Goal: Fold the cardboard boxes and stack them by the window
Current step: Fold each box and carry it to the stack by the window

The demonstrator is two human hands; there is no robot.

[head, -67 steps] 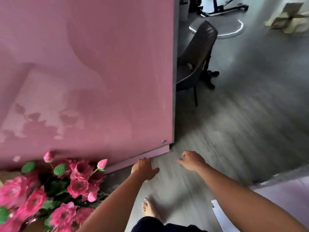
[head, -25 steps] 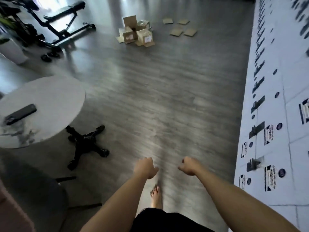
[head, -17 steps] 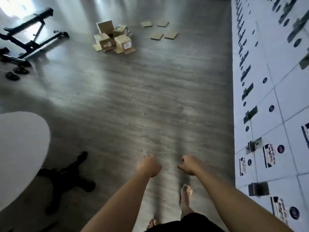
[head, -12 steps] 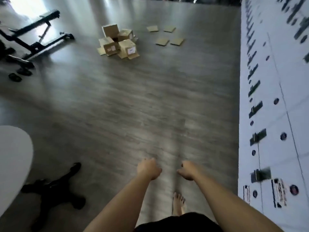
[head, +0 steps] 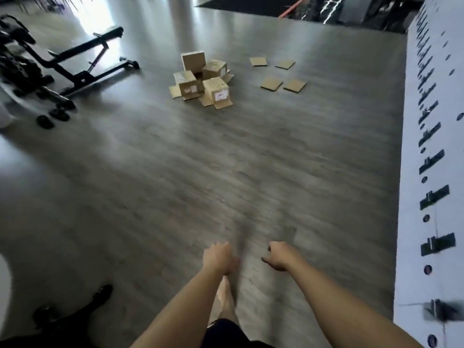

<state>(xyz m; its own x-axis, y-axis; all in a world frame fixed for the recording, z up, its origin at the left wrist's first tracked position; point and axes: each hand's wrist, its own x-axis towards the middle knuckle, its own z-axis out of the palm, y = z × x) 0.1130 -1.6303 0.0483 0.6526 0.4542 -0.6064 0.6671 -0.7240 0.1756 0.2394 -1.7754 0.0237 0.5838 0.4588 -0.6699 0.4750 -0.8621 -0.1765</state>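
Both hands, left [head: 219,257] and right [head: 280,256], loosely curled, holding nothing; best head straight for the boxes [head: 202,80]; crouch before grabbing 1.

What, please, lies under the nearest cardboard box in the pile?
Its own opened flaps lie flat on the wooden floor beneath the nearest cardboard box; anything under its base is hidden.
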